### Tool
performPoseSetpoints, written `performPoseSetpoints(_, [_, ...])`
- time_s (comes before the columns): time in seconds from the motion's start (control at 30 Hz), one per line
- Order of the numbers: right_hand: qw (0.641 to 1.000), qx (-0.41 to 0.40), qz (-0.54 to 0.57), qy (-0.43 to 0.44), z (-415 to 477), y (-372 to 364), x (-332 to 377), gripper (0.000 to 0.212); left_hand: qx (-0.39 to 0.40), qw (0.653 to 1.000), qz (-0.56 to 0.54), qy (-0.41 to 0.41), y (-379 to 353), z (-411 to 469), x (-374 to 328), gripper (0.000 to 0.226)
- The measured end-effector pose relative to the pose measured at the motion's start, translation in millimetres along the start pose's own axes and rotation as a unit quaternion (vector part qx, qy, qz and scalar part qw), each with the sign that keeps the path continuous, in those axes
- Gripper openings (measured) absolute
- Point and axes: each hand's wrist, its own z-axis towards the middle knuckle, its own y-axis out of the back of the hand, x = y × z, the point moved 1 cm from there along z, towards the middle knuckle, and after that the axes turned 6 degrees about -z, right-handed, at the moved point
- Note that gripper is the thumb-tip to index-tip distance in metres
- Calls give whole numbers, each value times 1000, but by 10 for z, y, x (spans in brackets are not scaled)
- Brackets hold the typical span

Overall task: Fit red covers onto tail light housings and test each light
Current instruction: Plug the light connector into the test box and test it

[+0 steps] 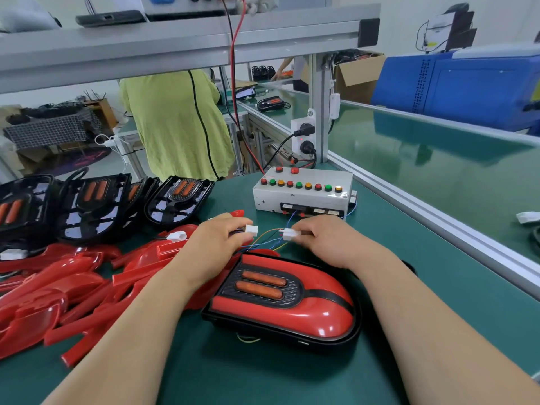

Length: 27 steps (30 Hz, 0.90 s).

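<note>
Cover's on, testing looks next: the tail light (286, 299) sits near the worktop's (263, 381) front edge. Your left hand (217, 244) pinches a white plug (251, 229), your right hand (324, 238) the mating plug (287, 234), just apart — square them up and push together.

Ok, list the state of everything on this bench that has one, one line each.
Left hand: pinches a white connector.
Right hand: pinches a second connector, held apart from the first, not mated.
Front tail light: red cover fitted, orange bars look unlit.
Test box: rightmost lamp in the row glows.
Bare housings: uncovered, propped in a row.
Loose red covers: heaped, unfitted.
</note>
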Motion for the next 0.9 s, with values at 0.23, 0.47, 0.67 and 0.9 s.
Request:
performPoseSetpoints(0.23, [1000,7,8,-11,27,-26,-23,50,64,990,123,5,-18,7,-11,33])
performPoseSetpoints(0.47, [998,-7,46,-37,30,-44,-55,53,25,998,58,6,112,-86,-141,50])
performPoseSetpoints(0.67, [996,-1,67,-58,-7,-46,-47,42,-26,1000,12,10,237,-362,-251,42])
performPoseSetpoints(0.9, [997,2,42,-63,-146,118,124,52,-135,964,-94,210,260,-781,-214,42])
